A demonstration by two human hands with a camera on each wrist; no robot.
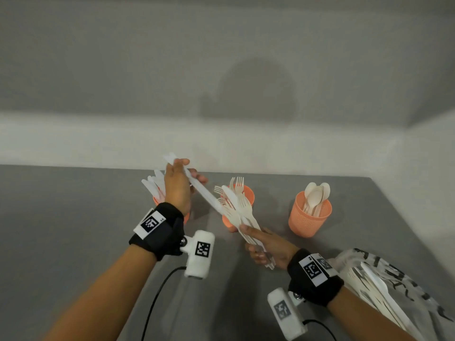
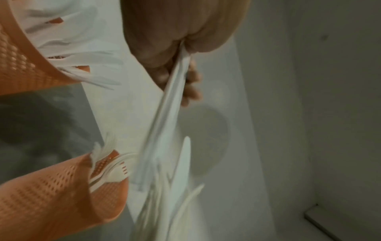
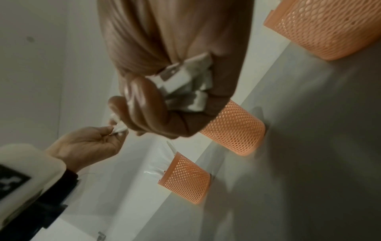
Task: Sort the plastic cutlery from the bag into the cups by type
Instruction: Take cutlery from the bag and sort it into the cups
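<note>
My left hand (image 1: 185, 174) pinches a white plastic knife (image 1: 204, 194) by its handle and holds it slanted above the left orange cup (image 1: 156, 201), which has several knives in it. The knife's far end still lies against the bundle of forks and knives (image 1: 242, 212) that my right hand (image 1: 257, 246) grips by the handles. In the left wrist view the fingers (image 2: 191, 91) curl round the knife (image 2: 175, 78). The right wrist view shows the gripped handle ends (image 3: 185, 84). The middle cup (image 1: 249, 194) holds forks. The right cup (image 1: 310, 219) holds spoons.
A clear printed plastic bag (image 1: 384, 289) with more white cutlery lies at the lower right of the grey table (image 1: 73, 217). A white wall stands just behind the cups. Black cables run from both wrist cameras toward me.
</note>
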